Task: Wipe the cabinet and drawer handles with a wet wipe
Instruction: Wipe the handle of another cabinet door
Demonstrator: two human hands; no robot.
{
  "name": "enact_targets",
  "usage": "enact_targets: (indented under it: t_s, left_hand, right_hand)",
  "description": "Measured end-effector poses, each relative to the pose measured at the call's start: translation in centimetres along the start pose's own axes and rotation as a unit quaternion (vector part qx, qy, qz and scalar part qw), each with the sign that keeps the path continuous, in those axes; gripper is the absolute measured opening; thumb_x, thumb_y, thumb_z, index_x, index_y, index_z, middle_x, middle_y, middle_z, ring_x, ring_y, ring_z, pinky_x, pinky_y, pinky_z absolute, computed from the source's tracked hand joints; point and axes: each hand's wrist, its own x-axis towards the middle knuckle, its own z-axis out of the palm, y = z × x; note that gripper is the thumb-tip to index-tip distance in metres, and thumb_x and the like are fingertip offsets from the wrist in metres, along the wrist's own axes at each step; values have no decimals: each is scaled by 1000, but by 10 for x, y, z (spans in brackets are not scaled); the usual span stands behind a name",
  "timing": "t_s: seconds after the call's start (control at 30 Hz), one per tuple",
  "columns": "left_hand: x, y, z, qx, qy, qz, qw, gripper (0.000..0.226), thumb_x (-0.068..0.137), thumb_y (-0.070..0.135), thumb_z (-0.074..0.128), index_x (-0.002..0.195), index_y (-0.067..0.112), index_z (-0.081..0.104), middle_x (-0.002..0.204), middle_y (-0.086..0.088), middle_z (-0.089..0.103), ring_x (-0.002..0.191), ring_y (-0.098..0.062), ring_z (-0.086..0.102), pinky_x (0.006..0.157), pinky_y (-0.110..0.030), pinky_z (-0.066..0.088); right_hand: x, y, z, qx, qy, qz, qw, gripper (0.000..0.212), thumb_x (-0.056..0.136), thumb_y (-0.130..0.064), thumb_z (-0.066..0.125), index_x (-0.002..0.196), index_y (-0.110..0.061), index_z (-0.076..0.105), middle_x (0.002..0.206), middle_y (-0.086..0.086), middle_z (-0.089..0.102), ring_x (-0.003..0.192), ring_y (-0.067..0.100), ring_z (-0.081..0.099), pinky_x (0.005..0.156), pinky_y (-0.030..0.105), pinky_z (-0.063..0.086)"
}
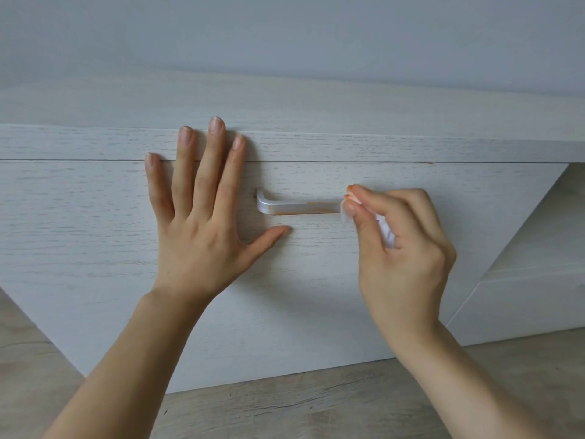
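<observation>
Here left hand lies flat, bracing the drawer front, while right hand pinches wipe against the stained handle.

head view, close, facing drawer front

Matt whitewashed wood-grain drawer front, brushed silvery metal handle with orange smears, grey-brown wood-look floor.
</observation>
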Motion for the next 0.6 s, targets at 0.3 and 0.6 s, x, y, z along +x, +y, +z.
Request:
enact_targets:
  t_s: [0.3,0.6]
  left_hand:
    - [1,0,0,-2,0,-2,1000,96,83,68,55,147,6,21,151,-14,18,140,-35,7,115,-48,-3]
    - [0,0,0,-1,2,0,1000,96,82,69,55,147,7,22,151,-13,18,140,-34,8,115,-48,-1]
  right_hand:
    - [-4,0,-2,42,16,5,999,15,83,-1,70,98,1,69,88,10,64,80,19,68,78,25,55]
    - [-2,-2,-3,-7,0,-35,999,13,83,-1,69,96,1,71,85,14,67,77,17,68,76,21,54]
